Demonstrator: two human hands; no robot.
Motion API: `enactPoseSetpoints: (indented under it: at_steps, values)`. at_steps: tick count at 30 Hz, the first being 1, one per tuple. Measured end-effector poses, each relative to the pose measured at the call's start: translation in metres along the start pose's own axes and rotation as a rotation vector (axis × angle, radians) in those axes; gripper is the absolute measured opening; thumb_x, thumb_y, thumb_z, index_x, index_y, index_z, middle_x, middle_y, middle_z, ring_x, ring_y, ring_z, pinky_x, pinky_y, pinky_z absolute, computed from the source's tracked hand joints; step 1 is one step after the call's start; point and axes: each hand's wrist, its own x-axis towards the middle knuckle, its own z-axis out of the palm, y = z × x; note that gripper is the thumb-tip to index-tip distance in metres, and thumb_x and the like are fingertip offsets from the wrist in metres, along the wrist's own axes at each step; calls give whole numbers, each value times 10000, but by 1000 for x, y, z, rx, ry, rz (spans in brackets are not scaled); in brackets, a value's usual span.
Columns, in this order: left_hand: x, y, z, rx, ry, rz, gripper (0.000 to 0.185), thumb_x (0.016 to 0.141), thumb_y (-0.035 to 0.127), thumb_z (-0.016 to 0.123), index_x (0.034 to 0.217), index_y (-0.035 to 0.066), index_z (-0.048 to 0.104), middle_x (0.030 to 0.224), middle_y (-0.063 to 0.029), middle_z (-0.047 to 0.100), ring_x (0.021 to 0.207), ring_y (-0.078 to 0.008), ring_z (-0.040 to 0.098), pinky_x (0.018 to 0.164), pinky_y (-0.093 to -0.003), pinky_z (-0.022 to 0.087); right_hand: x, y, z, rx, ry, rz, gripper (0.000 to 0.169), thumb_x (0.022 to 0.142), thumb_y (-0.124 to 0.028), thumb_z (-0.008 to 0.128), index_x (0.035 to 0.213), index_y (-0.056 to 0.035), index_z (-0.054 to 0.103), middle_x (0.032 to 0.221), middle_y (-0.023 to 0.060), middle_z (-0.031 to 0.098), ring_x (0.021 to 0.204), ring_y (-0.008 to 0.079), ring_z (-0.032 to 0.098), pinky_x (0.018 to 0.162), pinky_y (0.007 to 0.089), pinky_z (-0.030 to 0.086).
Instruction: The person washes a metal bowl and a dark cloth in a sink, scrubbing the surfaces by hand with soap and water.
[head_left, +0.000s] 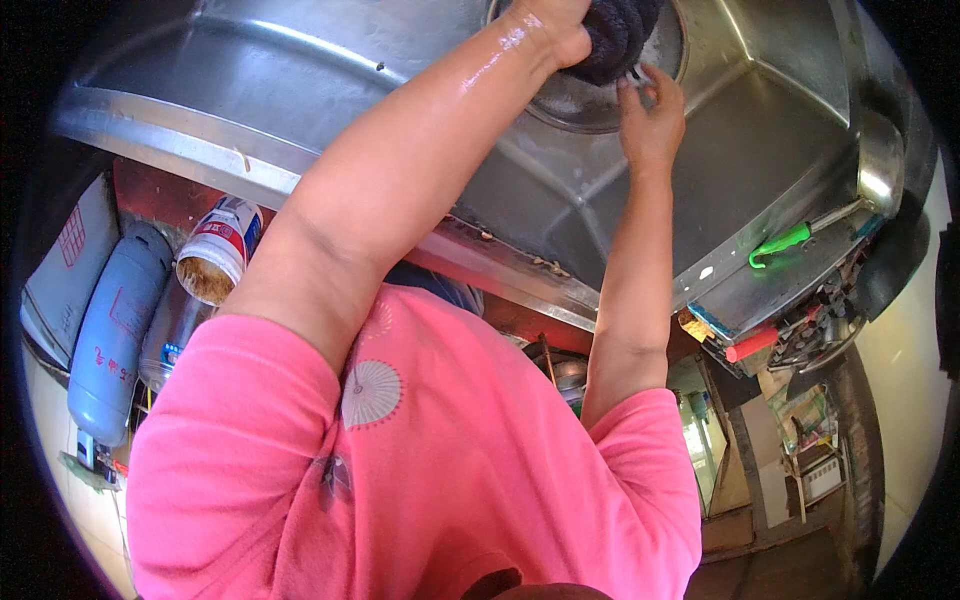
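My left hand (556, 28) lies against a dark, soft, folded bundle (619, 37), perhaps cloth, at the top edge of the head view. Its fingers are cut off or hidden there, and the wrist and forearm shine wet. Just below the bundle, my right hand (654, 116) has its thumb and fingertips close around a small pale thing (637, 73) at the bundle's lower edge. Both hands are over a round, rimmed metal recess (574, 120) in a stainless-steel worktop (720, 165).
A green-handled tool (781, 244) lies on the worktop's right ledge, with a red handle (751, 345) beyond its outer edge. Small scraps (551, 266) dot the front edge. Below left stand a blue gas cylinder (120, 337) and a tipped white bucket (217, 247).
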Motion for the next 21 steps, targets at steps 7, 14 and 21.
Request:
enactPoseSetpoints:
  at_steps: [7,14,21]
  values:
    - [-17,-23,14,137,-163,-230,105,792,66,491,791,18,584,707,-57,595,596,-145,575,554,-260,484,5,-4,40,722,-170,-74,605,731,-256,683,1261,-81,449,1271,104,467,1190,251,435,1025,386,325]
    - [-25,-20,15,-123,-336,-365,152,843,135,523,883,1,583,741,-74,626,578,-149,587,548,-255,492,6,6,50,1262,-100,30,397,858,-205,574,1220,-61,503,1204,49,516,1098,198,498,964,359,389]
    - [-2,-14,-33,1496,513,236,765,726,267,609,1357,3,265,1211,-330,471,1150,-429,466,1002,-419,347,15,29,58,219,458,251,618,664,-42,651,1233,54,431,1116,164,561,1033,268,543,907,364,430]
